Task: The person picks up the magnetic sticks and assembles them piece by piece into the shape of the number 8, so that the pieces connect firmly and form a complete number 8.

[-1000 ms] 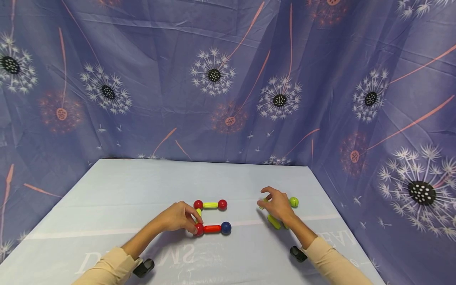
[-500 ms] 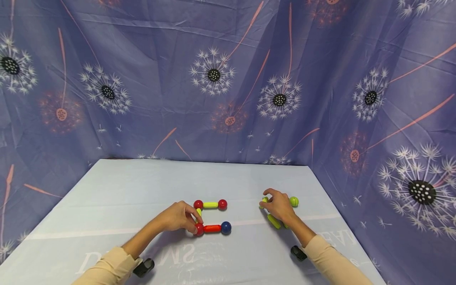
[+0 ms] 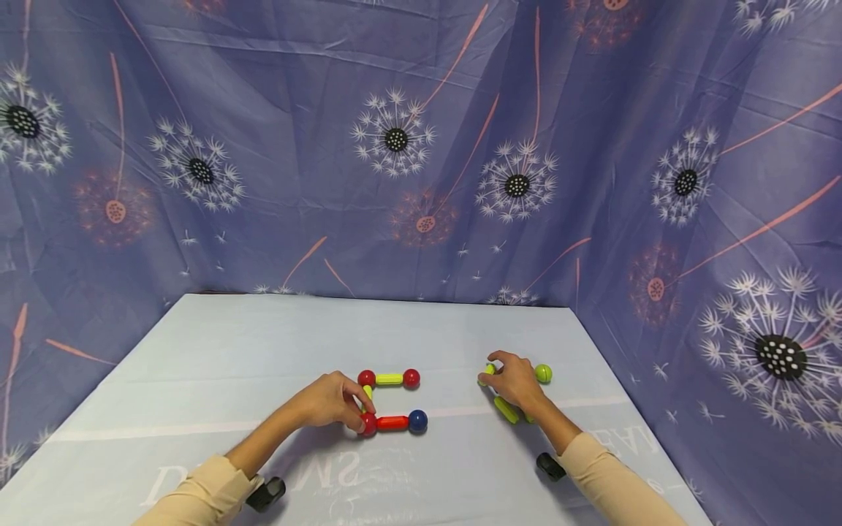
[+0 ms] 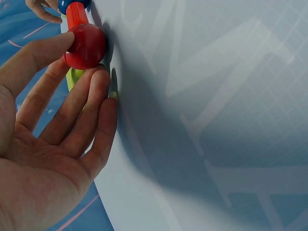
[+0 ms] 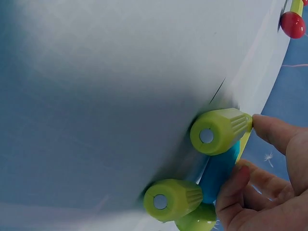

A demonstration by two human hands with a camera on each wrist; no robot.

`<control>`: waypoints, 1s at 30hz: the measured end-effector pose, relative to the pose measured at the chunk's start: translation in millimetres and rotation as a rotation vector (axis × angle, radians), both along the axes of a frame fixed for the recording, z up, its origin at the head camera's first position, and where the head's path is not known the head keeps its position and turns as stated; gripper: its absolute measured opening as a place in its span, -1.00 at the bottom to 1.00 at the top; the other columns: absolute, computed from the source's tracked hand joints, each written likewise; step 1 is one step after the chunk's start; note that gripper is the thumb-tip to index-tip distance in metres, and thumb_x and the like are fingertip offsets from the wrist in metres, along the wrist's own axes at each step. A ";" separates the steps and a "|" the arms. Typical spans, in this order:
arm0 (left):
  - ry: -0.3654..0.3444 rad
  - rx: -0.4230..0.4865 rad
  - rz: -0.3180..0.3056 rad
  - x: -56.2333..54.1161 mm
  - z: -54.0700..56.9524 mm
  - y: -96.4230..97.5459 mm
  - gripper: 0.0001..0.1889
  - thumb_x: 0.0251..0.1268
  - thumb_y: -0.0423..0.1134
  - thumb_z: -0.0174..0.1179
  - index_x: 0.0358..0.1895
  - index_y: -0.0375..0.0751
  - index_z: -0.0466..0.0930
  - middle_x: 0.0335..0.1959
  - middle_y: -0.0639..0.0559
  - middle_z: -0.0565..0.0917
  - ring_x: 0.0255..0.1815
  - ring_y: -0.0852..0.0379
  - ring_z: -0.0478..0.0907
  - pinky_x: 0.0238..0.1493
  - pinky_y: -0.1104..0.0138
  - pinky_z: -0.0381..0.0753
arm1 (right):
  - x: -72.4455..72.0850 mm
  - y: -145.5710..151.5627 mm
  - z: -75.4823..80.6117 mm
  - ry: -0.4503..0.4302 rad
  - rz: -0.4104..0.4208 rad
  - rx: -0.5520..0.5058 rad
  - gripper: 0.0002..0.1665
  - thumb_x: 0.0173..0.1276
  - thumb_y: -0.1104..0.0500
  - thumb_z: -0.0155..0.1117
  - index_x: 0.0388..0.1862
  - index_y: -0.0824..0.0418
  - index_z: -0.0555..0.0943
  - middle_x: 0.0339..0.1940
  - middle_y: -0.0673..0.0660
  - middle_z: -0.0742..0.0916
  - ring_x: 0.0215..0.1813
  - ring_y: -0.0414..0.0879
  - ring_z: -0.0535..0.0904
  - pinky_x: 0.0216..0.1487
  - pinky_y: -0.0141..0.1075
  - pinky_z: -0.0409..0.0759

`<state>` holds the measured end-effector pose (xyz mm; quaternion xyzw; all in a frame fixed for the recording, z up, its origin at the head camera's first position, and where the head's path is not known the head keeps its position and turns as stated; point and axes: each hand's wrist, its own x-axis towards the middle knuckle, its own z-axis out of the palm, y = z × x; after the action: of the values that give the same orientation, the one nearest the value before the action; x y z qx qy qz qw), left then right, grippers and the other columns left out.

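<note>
My left hand [image 3: 331,399] pinches a red ball [image 4: 86,47] at the near left corner of a three-sided frame of toy rods and balls. From this ball a red rod [image 3: 392,423] runs to a blue ball [image 3: 417,421], and a yellow-green rod [image 3: 367,394] runs back to another red ball [image 3: 366,378]. Over on the right, my right hand [image 3: 515,380] holds a ridged yellow-green rod [image 3: 487,372] between thumb and fingers. In the right wrist view, two yellow-green rods [image 5: 214,134] with silver end discs and a blue rod [image 5: 219,173] lie beside its fingers.
A yellow-green rod [image 3: 389,379] with a red ball [image 3: 411,378] at its end forms the frame's far side. Past my right hand sits a yellow-green ball [image 3: 542,373]; a loose yellow-green rod [image 3: 506,410] lies nearer me. A dandelion-patterned cloth [image 3: 289,183] surrounds the white table [image 3: 263,329].
My right hand has shifted slightly right and toward me, showing more of the yellow-green rod at its fingertips. The left hand and the frame have stayed in place.
</note>
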<state>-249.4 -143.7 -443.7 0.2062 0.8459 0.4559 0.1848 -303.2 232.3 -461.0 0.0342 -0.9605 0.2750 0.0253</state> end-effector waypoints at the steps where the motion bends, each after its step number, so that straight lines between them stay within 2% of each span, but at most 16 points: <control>1: 0.001 0.000 0.000 0.1 0.1 0.1 -0.76 -0.09 -0.47 0.47 -0.27 -0.19 0.80 -0.46 -0.02 0.80 -0.41 0.18 0.66 -0.36 0.30 0.49 | -0.2 0.2 -0.1 -0.005 -0.002 0.002 -0.43 0.25 0.04 0.48 0.19 0.25 0.64 -0.26 0.17 0.82 -0.34 -0.09 0.68 -0.35 -0.25 0.56; 10: -0.012 -0.007 0.009 0.5 1.0 0.4 -0.77 -0.08 -0.47 0.48 -0.27 -0.19 0.80 -0.45 -0.01 0.80 -0.41 0.17 0.65 -0.36 0.28 0.50 | -2.0 -0.2 -0.3 -0.017 -0.005 -0.001 -0.43 0.22 0.02 0.51 0.15 0.27 0.65 -0.30 0.13 0.81 -0.30 -0.08 0.67 -0.33 -0.26 0.57; 24: -0.015 0.005 -0.001 0.5 0.6 0.0 -0.76 -0.08 -0.48 0.47 -0.26 -0.21 0.80 -0.45 -0.04 0.80 -0.41 0.18 0.66 -0.36 0.30 0.49 | -3.2 -6.8 -5.6 0.049 0.012 -0.048 -0.49 0.16 0.17 0.52 0.11 0.22 0.66 -0.29 0.15 0.82 -0.28 -0.05 0.72 -0.34 -0.26 0.58; 30: -0.008 -0.005 0.001 0.5 0.7 -0.1 -0.76 -0.08 -0.47 0.48 -0.26 -0.19 0.80 -0.45 -0.02 0.80 -0.41 0.18 0.66 -0.35 0.30 0.49 | -3.3 -10.1 -4.8 0.050 0.000 -0.066 -0.55 0.16 0.23 0.48 0.07 0.19 0.67 -0.33 0.14 0.82 -0.33 -0.08 0.71 -0.43 -0.29 0.57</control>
<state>-248.9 -143.8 -443.0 0.2033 0.8463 0.4548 0.1885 -306.4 222.1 -465.8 0.0399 -0.9500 0.3057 0.0504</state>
